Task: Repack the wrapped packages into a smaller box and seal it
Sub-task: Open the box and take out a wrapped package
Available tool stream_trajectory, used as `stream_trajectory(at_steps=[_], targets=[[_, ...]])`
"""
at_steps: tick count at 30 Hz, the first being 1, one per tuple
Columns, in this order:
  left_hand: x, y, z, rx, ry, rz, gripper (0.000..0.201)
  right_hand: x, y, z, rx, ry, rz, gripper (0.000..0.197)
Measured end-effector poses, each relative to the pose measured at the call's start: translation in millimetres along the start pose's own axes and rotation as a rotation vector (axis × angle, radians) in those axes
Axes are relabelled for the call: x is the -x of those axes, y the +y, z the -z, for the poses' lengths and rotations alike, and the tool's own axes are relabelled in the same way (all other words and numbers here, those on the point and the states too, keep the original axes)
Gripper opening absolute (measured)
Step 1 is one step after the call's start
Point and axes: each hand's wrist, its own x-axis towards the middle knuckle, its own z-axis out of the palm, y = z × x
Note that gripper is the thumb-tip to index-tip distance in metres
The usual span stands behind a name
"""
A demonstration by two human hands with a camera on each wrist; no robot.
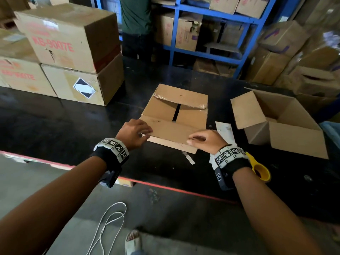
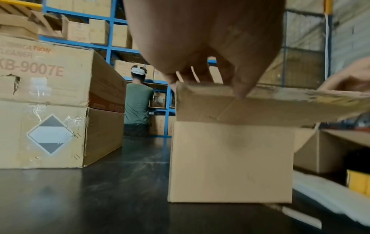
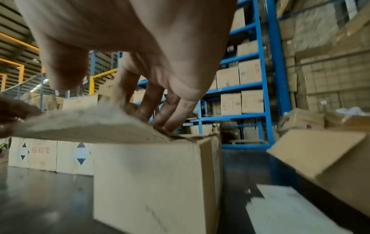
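Note:
A small brown cardboard box (image 1: 174, 111) stands mid-table with its side flaps folded in and a dark gap between them. Its near flap (image 1: 171, 131) is tilted partway over the top. My left hand (image 1: 145, 133) holds the flap's left corner, fingers on top and thumb at the edge; the left wrist view shows the flap (image 2: 260, 110) above the box wall (image 2: 230, 158). My right hand (image 1: 195, 139) rests on the flap's right end. In the right wrist view its fingertips (image 3: 168, 125) press the flap (image 3: 90, 126) and the thumb hangs free. No wrapped packages show.
A larger open box (image 1: 287, 124) lies at the right, a white paper (image 1: 225, 129) between the boxes. A yellow tape dispenser (image 1: 261, 170) sits by my right wrist. Stacked cartons (image 1: 70, 52) fill the left. A person in green (image 1: 136, 24) stands by blue racking (image 1: 211, 34).

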Motion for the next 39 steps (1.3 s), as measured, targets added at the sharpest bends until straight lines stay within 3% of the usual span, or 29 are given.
stream_trajectory(at_steps=[2,4,8,13,17,19,22,26,32,39], targets=[[2,1,-5,-0.078,-0.222,0.058,0.050,-3,6,-9,-0.003,-0.007,-0.043,0.033],[-3,0,-10,-0.093,-0.350,0.130,0.054,-13,15,-13,0.082,0.010,-0.073,0.034],[-34,-9,-18,-0.183,-0.351,0.169,0.045,-38,31,-15,0.292,0.035,-0.103,0.039],[-91,-29,-26,-0.258,-0.336,0.180,0.052,-69,41,-9,0.371,0.040,-0.045,0.032],[-134,-51,-32,-0.240,-0.464,0.092,0.067,-100,36,3,0.560,-0.150,-0.053,0.029],[-148,-64,-30,-0.259,-0.545,0.016,0.075,-120,30,13,0.541,-0.246,-0.088,0.033],[-156,-77,-30,-0.228,-0.542,-0.031,0.075,-152,19,27,0.316,-0.170,-0.148,0.037],[-157,-85,-43,-0.261,-0.527,-0.061,0.077,-192,18,30,0.409,0.016,-0.124,0.043],[-181,-85,-49,-0.288,-0.546,-0.107,0.083,-231,28,23,0.659,-0.099,-0.108,0.061],[-183,-89,-56,-0.382,-0.432,-0.176,0.080,-248,30,75,0.374,0.038,-0.072,0.034]])
